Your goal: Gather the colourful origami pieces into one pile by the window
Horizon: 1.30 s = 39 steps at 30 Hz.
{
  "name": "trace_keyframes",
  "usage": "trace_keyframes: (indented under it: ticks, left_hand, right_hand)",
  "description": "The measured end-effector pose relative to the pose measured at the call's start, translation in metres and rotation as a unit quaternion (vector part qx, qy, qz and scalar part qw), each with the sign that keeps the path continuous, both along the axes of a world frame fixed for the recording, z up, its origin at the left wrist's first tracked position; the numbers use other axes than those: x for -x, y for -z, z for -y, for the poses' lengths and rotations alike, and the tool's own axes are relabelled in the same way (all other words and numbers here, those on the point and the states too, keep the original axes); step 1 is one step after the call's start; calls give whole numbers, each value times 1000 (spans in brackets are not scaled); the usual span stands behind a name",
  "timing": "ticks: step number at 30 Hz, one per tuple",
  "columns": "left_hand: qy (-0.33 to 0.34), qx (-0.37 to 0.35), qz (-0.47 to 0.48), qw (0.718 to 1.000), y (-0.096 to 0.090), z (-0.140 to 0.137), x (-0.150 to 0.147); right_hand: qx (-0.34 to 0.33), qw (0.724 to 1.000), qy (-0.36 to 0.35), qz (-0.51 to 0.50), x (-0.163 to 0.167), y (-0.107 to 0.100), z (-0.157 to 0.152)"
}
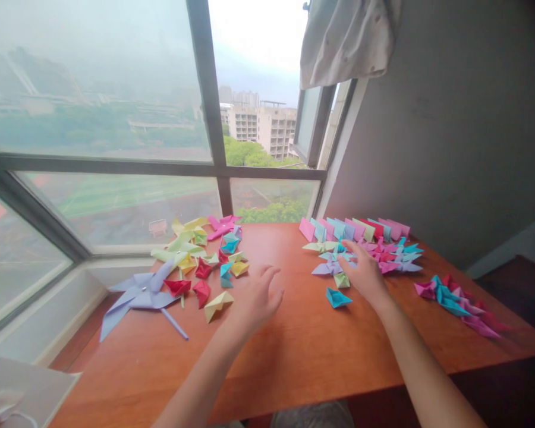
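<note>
My left hand (259, 298) hovers over the middle of the wooden table (267, 351), fingers apart and nothing in them. Nearest to it lie a yellow folded-paper boat (218, 305) and a small blue one (226, 274). On the other side, my right hand (364, 270) reaches over rows of coloured paper stars (323, 268), its thumb and forefinger spread. A bit of blue paper (340, 248) shows by those fingertips; whether they touch it I cannot tell. Below that hand sit a green folded piece (341, 280) and a blue paper boat (338, 298).
A large lilac paper pinwheel (143, 290) lies at the left, with red boats (177, 288) and a pink pinwheel (224, 226) around it. Folded paper cards (354, 229) stand along the back right. More folded pieces (450, 297) cluster at the right. Windows (160, 208) border the table.
</note>
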<state>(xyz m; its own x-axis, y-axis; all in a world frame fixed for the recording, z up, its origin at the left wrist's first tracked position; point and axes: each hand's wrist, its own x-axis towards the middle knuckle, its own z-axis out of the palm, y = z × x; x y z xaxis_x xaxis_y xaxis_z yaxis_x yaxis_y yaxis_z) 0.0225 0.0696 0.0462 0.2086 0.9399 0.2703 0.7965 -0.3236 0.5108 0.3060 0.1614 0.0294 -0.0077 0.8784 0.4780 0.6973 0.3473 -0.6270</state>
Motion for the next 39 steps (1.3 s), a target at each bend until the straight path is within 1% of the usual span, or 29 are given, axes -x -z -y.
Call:
trace_keyframes:
  ticks: [2, 3, 4, 6, 9, 11, 13, 16, 19, 23, 28, 34, 39]
  left_hand:
    - [15, 20, -4, 1000, 4, -9, -18]
    - [20, 25, -6, 999, 6, -15, -27]
    - [24, 26, -7, 999, 7, -23, -36]
    - [31, 26, -10, 999, 10, -39, -55]
    - [43, 24, -14, 999, 13, -63, -85]
    - [46, 27, -21, 998, 14, -77, -104]
    - [44, 35, -33, 998, 16, -87, -120]
    - [40, 46, -50, 997, 20, -95, -138]
    - [39, 48, -60, 996, 24, -98, -147]
    - [46, 44, -61, 996, 27, -97, -144]
    - [32, 34, -53, 997, 27, -88, -124]
    - [16, 5, -45, 999, 21, -67, -81]
    - [-29, -22, -40, 999, 9, -54, -38]
  right_hand:
    - [-27, 995, 62, 74, -40, 9, -6]
    - [-30, 990, 80, 108, -55, 13, -9]
    - [-30, 986, 92, 137, -66, 17, -13]
    - [-21, 978, 102, 180, -80, 25, -19]
    - [16, 972, 97, 213, -81, 33, -29]
    - [45, 972, 88, 215, -76, 36, -35]
    - [60, 972, 81, 211, -71, 38, -40]
    - [65, 974, 74, 206, -63, 40, -47]
    - [69, 976, 56, 201, -55, 41, -50]
    - [68, 978, 25, 193, -43, 38, -46]
    - [65, 981, -12, 180, -21, 32, -33]
    - [62, 985, -44, 152, 19, 23, -23]
    - [63, 987, -81, 123, 65, 9, -19]
